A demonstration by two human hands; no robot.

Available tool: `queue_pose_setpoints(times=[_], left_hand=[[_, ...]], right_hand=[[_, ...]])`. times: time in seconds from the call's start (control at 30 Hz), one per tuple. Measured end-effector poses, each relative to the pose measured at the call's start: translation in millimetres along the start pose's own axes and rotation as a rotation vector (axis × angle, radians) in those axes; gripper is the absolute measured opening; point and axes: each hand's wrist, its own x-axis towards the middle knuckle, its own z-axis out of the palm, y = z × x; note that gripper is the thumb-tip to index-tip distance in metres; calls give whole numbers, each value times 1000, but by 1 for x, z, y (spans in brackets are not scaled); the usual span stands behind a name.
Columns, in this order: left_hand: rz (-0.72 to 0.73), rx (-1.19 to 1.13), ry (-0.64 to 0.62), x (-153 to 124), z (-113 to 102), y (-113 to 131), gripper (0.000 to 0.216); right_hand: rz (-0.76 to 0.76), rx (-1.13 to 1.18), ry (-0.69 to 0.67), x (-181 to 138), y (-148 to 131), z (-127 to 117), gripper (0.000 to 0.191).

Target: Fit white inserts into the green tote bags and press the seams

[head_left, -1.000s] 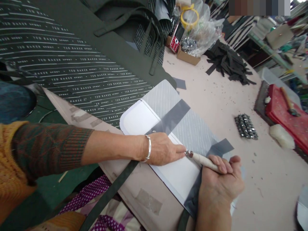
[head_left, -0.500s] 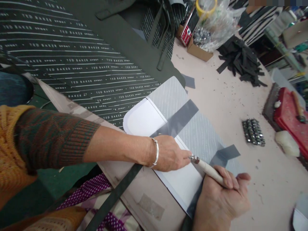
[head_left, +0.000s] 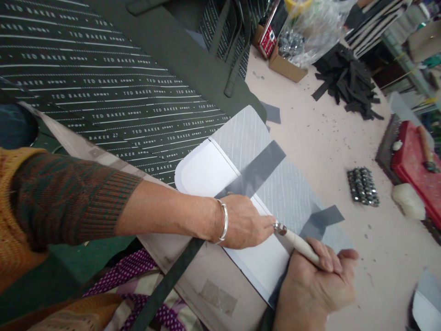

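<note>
My left hand [head_left: 244, 221], with a silver bangle at its wrist, rests on a white panel [head_left: 206, 166] with a rounded end. Its fingertips are pinched together at the metal tip of a white-handled tool [head_left: 301, 246]; whatever they hold there is hidden. From the lower right, my right hand [head_left: 315, 287] wraps round the tool's handle. Beneath the white panel lies a grey panel with faint printed lines [head_left: 285, 191], crossed by a dark grey strip [head_left: 263, 168]. Another grey strip [head_left: 322, 220] sticks out past the tool. A long dark strap [head_left: 168, 282] runs below my left wrist.
Dark printed fabric [head_left: 138, 96] covers the left of the table [head_left: 320, 133]. Behind are a cardboard box with metal pieces [head_left: 285, 64] and a heap of black strips [head_left: 351, 85]. At right lie shiny metal parts [head_left: 363, 186], a white lump [head_left: 409, 201] and a red block [head_left: 416, 161].
The view has shifted slightly. Both hands keep nearly the same hold, with the tool's tip still at my left fingertips.
</note>
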Motion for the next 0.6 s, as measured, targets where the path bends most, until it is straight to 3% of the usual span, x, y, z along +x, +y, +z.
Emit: queue_pose_setpoints(times=[0.2, 0.33, 0.47, 0.6], left_hand=[[-1, -38, -22, 2, 3, -2, 32], [2, 2, 19, 2, 2, -2, 25], [-14, 61, -36, 1, -7, 0, 24], [-13, 85, -65, 0, -10, 1, 25]], right_hand=[[-134, -210, -96, -5, 0, 12, 11], [-233, -252, -105, -13, 1, 34, 9], [-362, -380, -227, -25, 1, 57, 14], [-353, -362, -306, -28, -2, 53, 12]])
